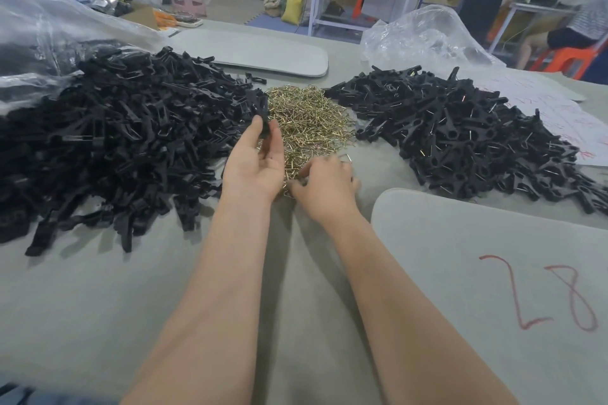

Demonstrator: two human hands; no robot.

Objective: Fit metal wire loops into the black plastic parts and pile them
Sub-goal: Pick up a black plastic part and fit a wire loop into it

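While left hand (255, 164) pinches black part (261, 108), bag (49, 20) (clear plastic) holds more

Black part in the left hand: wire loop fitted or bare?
Looks bare: no metal shows on the black part pinched by the left hand, though fingers cover its lower end. The right hand is at the wire loops.

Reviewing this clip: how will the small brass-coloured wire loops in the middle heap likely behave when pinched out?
Probably snaggy: the small brass-coloured wire loops lie tangled in a dense heap, so neighbours may lift along. Likely light and stiff, being thin bent wire; unlikely to roll.
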